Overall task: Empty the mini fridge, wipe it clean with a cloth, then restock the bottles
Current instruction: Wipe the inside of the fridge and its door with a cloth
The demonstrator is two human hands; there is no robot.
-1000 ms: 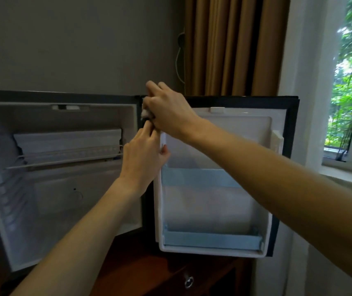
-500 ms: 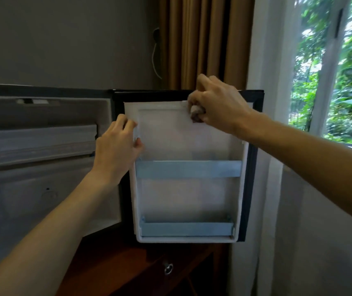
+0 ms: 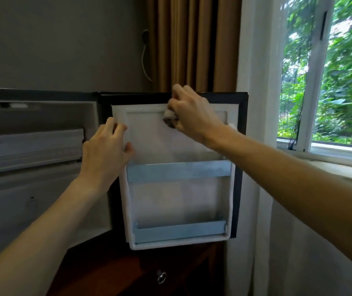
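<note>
We note the mini fridge [image 3: 38, 167] standing open at nine o'clock of the view, its interior showing no bottles. Its door [image 3: 179, 201] is swung wide at centre, inner face toward us, with two pale blue door shelves [image 3: 179, 170], both bare. We judge the emptying done and the wiping in hand.

The left hand [image 3: 104, 154] holds the door's hinge-side edge, fingers hooked over it and thumb on the inner face; this grip steadies a light panel that would otherwise swing under pressure. The right hand [image 3: 192, 116] is closed around a small bunched cloth [image 3: 170, 118], pressed against the liner at twelve o'clock of the door.

The cloth looks soft and limp; it is best taken as a wad in the palm. The plastic liner appears smooth and stiff; the thin shelf rails seem the fragile part.

Around it: a brown curtain [image 3: 192, 39] behind, a window [image 3: 329, 82] at three o'clock, a dark wooden cabinet [image 3: 149, 274] beneath. Nothing obstructs the wiping except the shelf rails.
</note>
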